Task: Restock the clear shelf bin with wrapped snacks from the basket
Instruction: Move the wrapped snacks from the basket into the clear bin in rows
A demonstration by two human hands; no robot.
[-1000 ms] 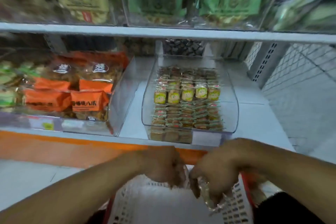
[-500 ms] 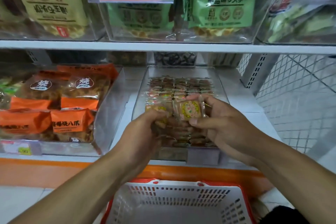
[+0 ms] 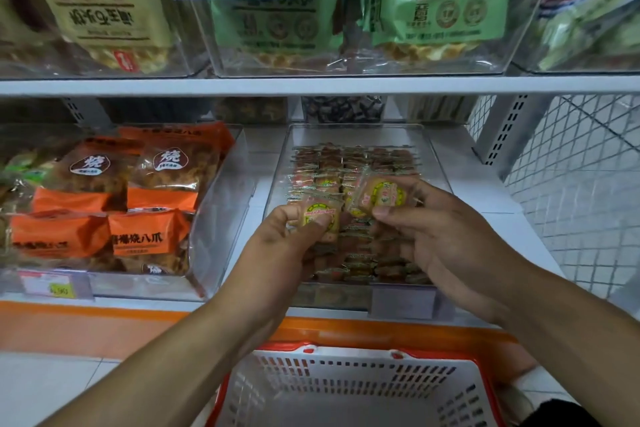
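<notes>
Both hands hover over the clear shelf bin [image 3: 440,163], hiding its middle rows of wrapped snacks [image 3: 349,158]. The left hand [image 3: 277,253] pinches one snack [image 3: 320,215]; the right hand [image 3: 440,236] pinches another [image 3: 382,194] (labels blurred, perhaps yellow rounds). The white basket [image 3: 346,388] below is cut off; white shelf [image 3: 485,194] lies bare rightward.

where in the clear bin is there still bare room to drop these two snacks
Bare floor shows at the back of the clear bin, behind the last snack row. White shelf lies free between it and the orange bag bin. The middle is crowded, under the left hand and right hand.
</notes>
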